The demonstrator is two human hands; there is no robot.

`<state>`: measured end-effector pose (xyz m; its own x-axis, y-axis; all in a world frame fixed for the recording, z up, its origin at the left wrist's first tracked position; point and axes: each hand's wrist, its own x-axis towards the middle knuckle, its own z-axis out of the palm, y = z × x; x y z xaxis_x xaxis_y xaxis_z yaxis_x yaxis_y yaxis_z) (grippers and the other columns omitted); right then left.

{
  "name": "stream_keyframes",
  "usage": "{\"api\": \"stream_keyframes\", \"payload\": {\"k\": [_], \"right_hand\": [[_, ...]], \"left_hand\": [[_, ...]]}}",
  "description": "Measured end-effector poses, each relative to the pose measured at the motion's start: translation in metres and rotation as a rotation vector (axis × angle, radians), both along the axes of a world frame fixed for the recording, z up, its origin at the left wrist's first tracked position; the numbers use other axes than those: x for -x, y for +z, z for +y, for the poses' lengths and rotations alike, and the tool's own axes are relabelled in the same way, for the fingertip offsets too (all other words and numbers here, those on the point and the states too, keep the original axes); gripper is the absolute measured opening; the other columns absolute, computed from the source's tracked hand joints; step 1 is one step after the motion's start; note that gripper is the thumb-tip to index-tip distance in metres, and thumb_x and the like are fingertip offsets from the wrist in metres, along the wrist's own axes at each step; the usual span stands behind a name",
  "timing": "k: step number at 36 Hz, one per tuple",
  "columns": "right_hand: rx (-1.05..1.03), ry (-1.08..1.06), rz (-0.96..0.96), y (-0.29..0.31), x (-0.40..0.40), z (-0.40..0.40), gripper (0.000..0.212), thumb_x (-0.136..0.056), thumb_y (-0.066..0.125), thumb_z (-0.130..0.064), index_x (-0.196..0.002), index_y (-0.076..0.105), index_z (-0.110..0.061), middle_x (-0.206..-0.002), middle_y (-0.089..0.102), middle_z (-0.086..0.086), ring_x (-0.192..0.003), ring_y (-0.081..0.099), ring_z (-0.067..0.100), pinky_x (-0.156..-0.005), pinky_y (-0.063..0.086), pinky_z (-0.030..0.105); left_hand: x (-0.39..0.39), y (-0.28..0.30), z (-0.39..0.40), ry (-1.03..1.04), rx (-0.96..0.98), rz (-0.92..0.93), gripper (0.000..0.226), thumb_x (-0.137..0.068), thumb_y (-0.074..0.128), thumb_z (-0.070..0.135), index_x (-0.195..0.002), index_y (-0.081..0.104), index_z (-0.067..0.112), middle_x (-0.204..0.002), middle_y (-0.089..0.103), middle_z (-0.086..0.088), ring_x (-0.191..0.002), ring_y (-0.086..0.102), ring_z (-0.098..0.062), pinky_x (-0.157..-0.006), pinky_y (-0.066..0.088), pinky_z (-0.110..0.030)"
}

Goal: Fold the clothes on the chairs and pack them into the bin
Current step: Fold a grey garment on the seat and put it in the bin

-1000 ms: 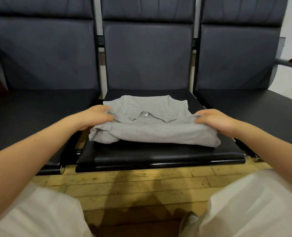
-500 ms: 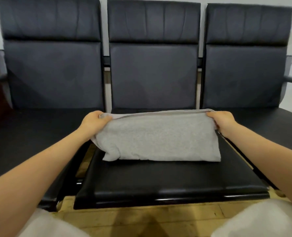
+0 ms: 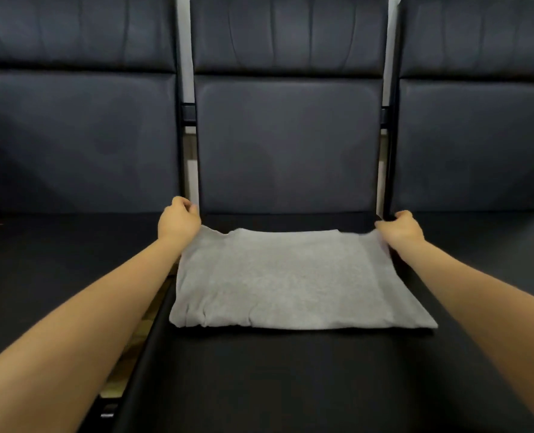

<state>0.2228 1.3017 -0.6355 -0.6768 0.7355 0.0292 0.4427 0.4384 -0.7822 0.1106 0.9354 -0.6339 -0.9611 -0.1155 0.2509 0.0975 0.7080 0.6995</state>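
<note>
Now both arms reach forward from the lower corners, bare forearms stretched straight over the middle seat (image 3: pixel 290 385). Left hand (image 3: pixel 179 221) sits at the far left corner of the shirt (image 3: pixel 284 282), knuckles up, fingers curled under; it looks to pinch the cloth edge there, though the fingertips are hidden behind the hand. Right hand (image 3: pixel 400 229) sits at the far right corner, fingers likewise curled, gripping the cloth edge where it bunches slightly against the palm. Wrists are level, both hands near the seat's back edge, just in front of the backrest (image 3: pixel 287 142).

Shirt: grey, folded into a flat rectangle, lying on the middle seat. Its far edge runs between the two hands, close to the seat's back edge; its near edge lies about mid-seat. Left edge is near the seat's left edge, with a soft crease at the near left corner. Right side shows a doubled layer along the edge.

No writing, brand or label can be read on the shirt or the chairs. Left chair (image 3: pixel 72 135) and right chair (image 3: pixel 478 135) flank the middle one.
</note>
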Motion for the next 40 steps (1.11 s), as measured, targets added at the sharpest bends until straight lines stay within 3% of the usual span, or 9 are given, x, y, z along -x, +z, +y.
{"api": "stream_keyframes", "payload": {"k": [4, 11, 15, 18, 21, 27, 30, 36, 40], "right_hand": [[-0.205, 0.061, -0.170, -0.026, -0.005, -0.003, 0.061, -0.095, 0.052, -0.028, -0.147, 0.029, -0.007, -0.141, 0.040, 0.023, -0.126, 0.043, 0.041, -0.102, 0.041, 0.047], [-0.235, 0.169, -0.235, -0.003, -0.030, -0.011, 0.065, -0.092, 0.052, -0.032, -0.148, 0.027, -0.009, -0.139, 0.042, 0.019, -0.121, 0.049, 0.038, -0.095, 0.047, 0.045], [-0.194, 0.210, -0.423, -0.002, -0.058, -0.019, 0.069, -0.084, 0.062, -0.045, -0.138, 0.042, -0.008, -0.132, 0.051, 0.014, -0.115, 0.054, 0.032, -0.091, 0.049, 0.040], [-0.180, 0.245, -0.468, -0.011, -0.079, -0.026, 0.063, -0.084, 0.066, -0.049, -0.128, 0.052, -0.006, -0.129, 0.055, 0.013, -0.113, 0.056, 0.030, -0.085, 0.047, 0.035], [-0.252, 0.254, -0.451, -0.018, -0.095, -0.031, 0.046, -0.090, 0.058, -0.045, -0.119, 0.057, -0.008, -0.125, 0.057, 0.013, -0.111, 0.056, 0.031, -0.086, 0.044, 0.035], [-0.084, 0.155, -0.151, -0.015, -0.106, -0.038, 0.036, -0.097, 0.045, -0.021, -0.122, 0.056, 0.002, -0.125, 0.057, 0.020, -0.113, 0.054, 0.036, -0.082, 0.037, 0.032], [0.005, 0.134, -0.073, -0.015, -0.115, -0.028, 0.018, -0.093, 0.048, -0.018, -0.095, 0.060, -0.005, -0.107, 0.062, 0.019, -0.096, 0.057, 0.035, -0.078, 0.043, 0.034], [-0.097, 0.138, -0.230, -0.009, -0.138, 0.003, 0.016, -0.087, 0.050, -0.012, -0.082, 0.060, -0.001, -0.083, 0.059, 0.014, -0.075, 0.054, 0.028, -0.067, 0.040, 0.033], [-0.132, 0.158, -0.266, -0.008, -0.140, -0.001, 0.027, -0.085, 0.053, -0.018, -0.060, 0.044, -0.010, -0.062, 0.045, 0.007, -0.060, 0.044, 0.023, -0.056, 0.033, 0.032]], "left_hand": [[-0.014, -0.021, 0.009, 0.032, 0.030, -0.055, 0.045, -0.101, 0.042, 0.030, -0.139, 0.040, 0.006, -0.138, 0.041, -0.024, -0.126, 0.038, -0.041, -0.101, 0.035, -0.046], [-0.056, -0.023, -0.005, -0.010, 0.163, -0.183, 0.058, -0.099, 0.044, 0.037, -0.145, 0.031, 0.005, -0.143, 0.034, -0.025, -0.131, 0.033, -0.043, -0.105, 0.033, -0.045], [-0.085, -0.025, -0.018, 0.020, 0.219, -0.282, 0.049, -0.091, 0.053, 0.046, -0.109, 0.055, 0.000, -0.115, 0.058, -0.018, -0.106, 0.056, -0.036, -0.083, 0.047, -0.039], [-0.105, -0.027, -0.027, -0.056, 0.295, -0.350, 0.040, -0.091, 0.055, 0.042, -0.079, 0.054, 0.004, -0.084, 0.058, -0.008, -0.076, 0.057, -0.023, -0.060, 0.038, -0.030], [-0.121, -0.022, -0.029, -0.054, 0.279, -0.385, 0.034, -0.093, 0.054, 0.036, -0.087, 0.066, 0.005, -0.086, 0.062, -0.008, -0.077, 0.058, -0.021, -0.064, 0.042, -0.029], [-0.128, -0.015, -0.024, 0.037, -0.632, -0.307, 0.022, -0.098, 0.046, 0.022, -0.100, 0.063, 0.008, -0.114, 0.063, -0.011, -0.101, 0.059, -0.026, -0.093, 0.048, -0.036], [-0.125, -0.013, -0.023, 0.118, -0.940, -0.372, 0.015, -0.098, 0.046, 0.020, -0.097, 0.059, 0.013, -0.092, 0.061, -0.005, -0.078, 0.059, -0.021, -0.066, 0.051, -0.031], [-0.131, -0.023, -0.039, -0.069, 0.334, -0.232, 0.018, -0.095, 0.046, 0.025, -0.093, 0.059, 0.013, -0.098, 0.064, -0.008, -0.090, 0.058, -0.026, -0.074, 0.045, -0.033], [-0.132, -0.023, -0.033, -0.150, 0.351, -0.234, 0.011, -0.088, 0.055, 0.022, -0.097, 0.052, 0.017, -0.098, 0.059, -0.003, -0.089, 0.056, -0.022, -0.073, 0.044, -0.033]]}}
